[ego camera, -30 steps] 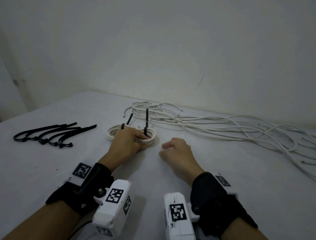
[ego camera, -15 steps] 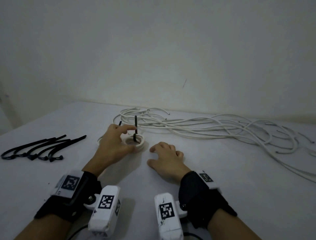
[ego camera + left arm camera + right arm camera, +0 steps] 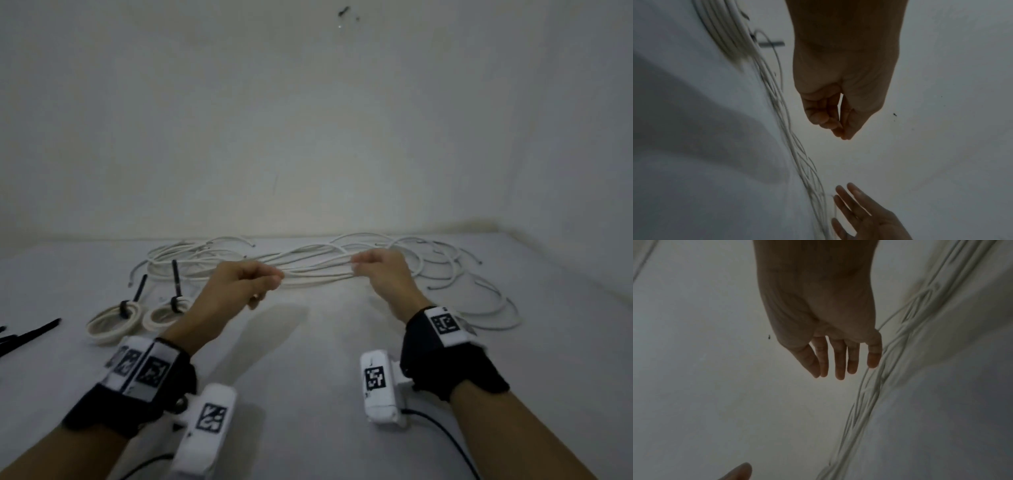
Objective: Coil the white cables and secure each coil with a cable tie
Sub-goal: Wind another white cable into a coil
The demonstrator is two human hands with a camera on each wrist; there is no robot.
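Nearest me, both hands hover above the middle of the table (image 3: 308, 359). The left hand (image 3: 236, 291) has its fingers curled together, holding nothing I can make out; the right hand (image 3: 830, 331) hangs with fingers straight and relaxed. Toward the left edge lie two tied coils (image 3: 137, 317) and spare black ties (image 3: 27, 337). Along the far edge sprawls the loose cable pile (image 3: 342, 267). The strands cross, so I think pulling one out could drag others along or snag.
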